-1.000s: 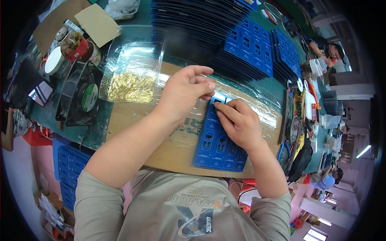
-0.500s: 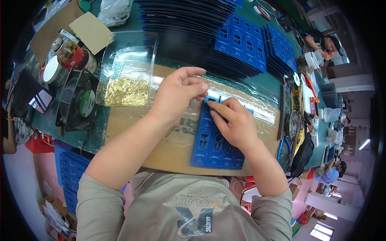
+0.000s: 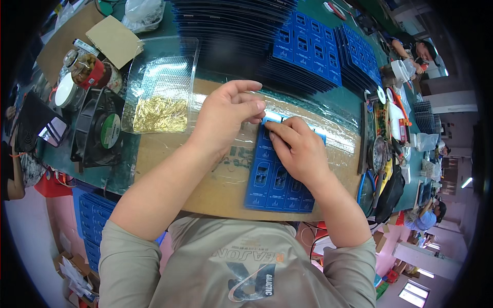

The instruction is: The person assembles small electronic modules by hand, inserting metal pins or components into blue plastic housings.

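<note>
A blue panel of small circuit boards [image 3: 273,186] lies flat on a brown cardboard sheet [image 3: 169,154] covered with clear film. My left hand [image 3: 226,115] rests with its fingertips bunched at the panel's top left corner. My right hand [image 3: 295,149] lies on the panel's upper part, its fingertips meeting those of the left hand. What the fingertips pinch is too small to tell. To the left stands a clear plastic tray [image 3: 159,82] holding a heap of small gold pins [image 3: 160,114].
Stacks of blue panels [image 3: 313,49] fill the back of the green table. A black fan [image 3: 100,136], a jar and a cardboard piece [image 3: 114,40] sit at the left. Tools and cables [image 3: 385,154] lie at the right. Other people work at the far right.
Both hands have shifted slightly left and nearer along the panel's top edge, fingertips staying together. The panel has not visibly moved.
</note>
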`<state>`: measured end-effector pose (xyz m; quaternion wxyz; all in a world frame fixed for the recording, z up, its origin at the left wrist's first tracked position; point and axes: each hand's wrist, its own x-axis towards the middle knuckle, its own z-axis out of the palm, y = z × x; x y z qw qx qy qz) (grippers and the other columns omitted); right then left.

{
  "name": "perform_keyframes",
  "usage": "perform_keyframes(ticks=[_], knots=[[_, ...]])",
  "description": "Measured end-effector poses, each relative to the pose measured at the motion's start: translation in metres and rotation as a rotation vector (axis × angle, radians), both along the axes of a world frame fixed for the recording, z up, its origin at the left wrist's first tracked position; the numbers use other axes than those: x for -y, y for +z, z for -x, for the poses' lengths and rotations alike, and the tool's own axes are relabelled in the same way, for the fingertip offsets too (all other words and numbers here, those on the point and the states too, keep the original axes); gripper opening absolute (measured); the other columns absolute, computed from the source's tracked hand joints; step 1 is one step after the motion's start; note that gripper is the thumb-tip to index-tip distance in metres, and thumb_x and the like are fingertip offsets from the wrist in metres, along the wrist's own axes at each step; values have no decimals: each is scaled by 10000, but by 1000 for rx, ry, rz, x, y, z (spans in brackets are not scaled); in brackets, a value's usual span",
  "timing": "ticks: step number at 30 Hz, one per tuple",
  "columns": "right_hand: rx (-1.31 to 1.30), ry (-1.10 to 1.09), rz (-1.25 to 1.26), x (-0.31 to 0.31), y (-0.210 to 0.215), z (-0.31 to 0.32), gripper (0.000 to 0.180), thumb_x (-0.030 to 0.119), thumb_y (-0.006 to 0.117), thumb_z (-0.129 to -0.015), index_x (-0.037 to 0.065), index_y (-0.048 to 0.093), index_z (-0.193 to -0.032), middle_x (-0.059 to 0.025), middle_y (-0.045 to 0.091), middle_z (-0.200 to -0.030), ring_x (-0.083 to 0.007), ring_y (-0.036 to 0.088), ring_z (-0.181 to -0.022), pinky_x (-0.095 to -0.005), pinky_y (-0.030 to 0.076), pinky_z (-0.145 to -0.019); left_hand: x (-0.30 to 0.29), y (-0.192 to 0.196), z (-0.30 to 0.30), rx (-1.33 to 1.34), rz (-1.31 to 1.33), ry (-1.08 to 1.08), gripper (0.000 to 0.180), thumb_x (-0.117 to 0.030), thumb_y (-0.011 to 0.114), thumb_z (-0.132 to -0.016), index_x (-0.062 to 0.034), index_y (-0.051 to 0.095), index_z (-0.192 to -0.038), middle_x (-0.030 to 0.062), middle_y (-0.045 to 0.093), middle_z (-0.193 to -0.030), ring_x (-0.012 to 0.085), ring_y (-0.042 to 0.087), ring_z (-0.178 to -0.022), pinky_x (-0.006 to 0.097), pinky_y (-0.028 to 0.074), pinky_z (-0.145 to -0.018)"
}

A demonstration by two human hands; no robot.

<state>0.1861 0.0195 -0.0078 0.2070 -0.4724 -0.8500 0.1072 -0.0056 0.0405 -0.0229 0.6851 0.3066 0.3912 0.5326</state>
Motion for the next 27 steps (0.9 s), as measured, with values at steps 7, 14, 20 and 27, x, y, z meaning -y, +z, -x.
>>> perform_keyframes(ticks=[7, 14, 20, 27], knots=[[-1, -18, 1, 0, -2, -3, 180, 138, 670, -844, 153, 720, -1017, -49, 625, -882, -268, 655, -720, -377, 538, -619, -1, 0, 0, 16, 9, -18, 398, -51, 687, -885, 17, 538, -1247, 68, 664, -948, 140, 650, -865, 271, 524, -789], [-21, 0, -26, -6, -5, 2, 150, 139, 682, -841, 139, 723, -986, -52, 640, -907, -272, 663, -746, -371, 538, -631, -1, -3, 2, 36, -5, -5, 387, -44, 680, -890, 18, 538, -1245, 70, 663, -946, 140, 648, -860, 268, 524, -785], [-15, 4, 7, -10, -1, 3, 111, 145, 687, -838, 130, 720, -943, -52, 645, -897, -274, 666, -756, -374, 539, -652, -1, -3, 1, 27, 10, -9, 397, -44, 678, -891, 24, 531, -1254, 73, 663, -951, 141, 647, -861, 269, 525, -790], [-26, -25, 79, -15, 2, 6, 94, 170, 690, -841, 111, 694, -915, -74, 641, -903, -300, 659, -768, -387, 534, -661, -2, -3, 3, 21, 4, -18, 418, -48, 680, -888, 31, 522, -1267, 73, 661, -957, 141, 644, -874, 268, 524, -798]])
